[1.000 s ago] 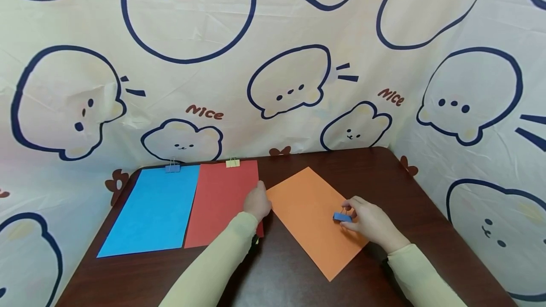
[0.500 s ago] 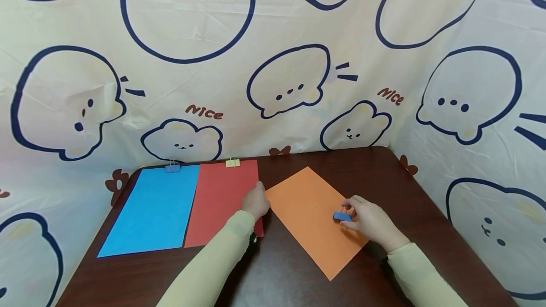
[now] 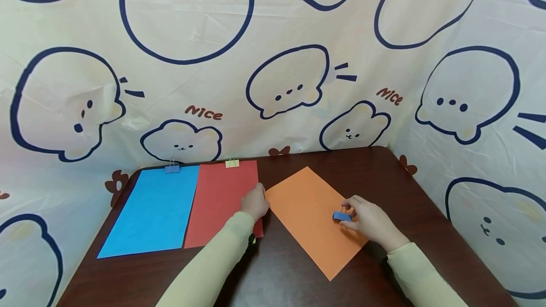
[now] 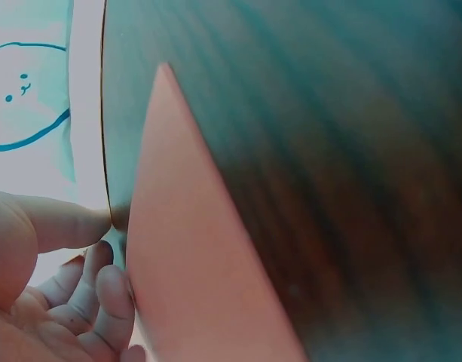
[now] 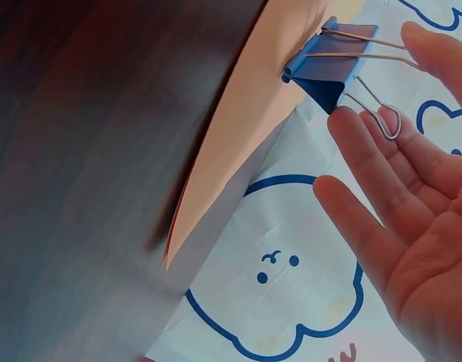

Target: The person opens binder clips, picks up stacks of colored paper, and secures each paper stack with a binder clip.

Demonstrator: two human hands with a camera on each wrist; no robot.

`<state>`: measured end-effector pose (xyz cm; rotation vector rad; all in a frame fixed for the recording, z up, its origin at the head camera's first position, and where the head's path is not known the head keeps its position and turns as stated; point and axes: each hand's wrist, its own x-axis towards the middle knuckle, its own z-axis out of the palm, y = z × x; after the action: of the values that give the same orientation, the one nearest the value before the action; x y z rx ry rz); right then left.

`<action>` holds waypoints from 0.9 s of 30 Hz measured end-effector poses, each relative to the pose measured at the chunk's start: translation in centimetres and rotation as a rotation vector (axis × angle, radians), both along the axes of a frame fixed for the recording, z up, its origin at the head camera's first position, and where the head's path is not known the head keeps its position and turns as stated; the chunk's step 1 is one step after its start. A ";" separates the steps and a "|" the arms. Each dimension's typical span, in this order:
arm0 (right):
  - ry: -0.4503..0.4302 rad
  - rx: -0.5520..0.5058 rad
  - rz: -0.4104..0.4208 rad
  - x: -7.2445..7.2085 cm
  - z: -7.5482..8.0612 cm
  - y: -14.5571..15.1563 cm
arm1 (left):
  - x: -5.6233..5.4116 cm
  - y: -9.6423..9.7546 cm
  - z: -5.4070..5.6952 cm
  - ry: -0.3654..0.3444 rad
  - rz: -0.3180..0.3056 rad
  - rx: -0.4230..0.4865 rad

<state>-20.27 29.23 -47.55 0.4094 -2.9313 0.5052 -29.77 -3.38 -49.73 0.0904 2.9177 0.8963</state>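
Observation:
My left hand [image 3: 255, 203] is at the left corner of the orange paper [image 3: 311, 221], its curled thumb and fingers gripping the edge there. The left wrist view has the fingers [image 4: 114, 298] right against that edge. Over the right side of the paper, my right hand [image 3: 370, 219] pinches a blue binder clip [image 3: 342, 216] by its wire handles. Close up in the right wrist view, the clip [image 5: 336, 64] has its mouth toward the paper [image 5: 242, 143], overlapping its edge, with the thumb on one handle and the fingertips near the other.
A blue sheet [image 3: 149, 212] and a red sheet [image 3: 223, 203] lie side by side on the left of the dark wooden table [image 3: 294, 269]. A blue-grey binder clip [image 3: 172, 169] and a yellow one [image 3: 232, 163] sit at their far edges. A printed cloth [image 3: 230, 75] hangs behind.
My left hand has drifted very slightly left. The right hand and the binder clip stay in the same place over the orange paper.

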 end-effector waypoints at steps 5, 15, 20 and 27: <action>-0.014 -0.003 -0.006 0.0 0.1 -0.1 | 0.3 -0.1 0.1 0.016 -0.015 0.043; 0.008 -0.002 -0.006 0.1 0.0 -0.2 | 0.6 0.2 0.3 0.043 -0.026 0.153; 0.007 0.001 -0.003 0.0 -0.1 -0.2 | 0.8 0.4 0.6 0.057 -0.026 0.164; 0.010 0.004 0.000 0.0 0.0 -0.2 | 1.2 0.7 1.1 0.062 -0.084 0.186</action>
<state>-20.23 29.01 -47.52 0.4115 -2.9230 0.4955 -28.57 -2.69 -48.64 0.2561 2.8534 1.1684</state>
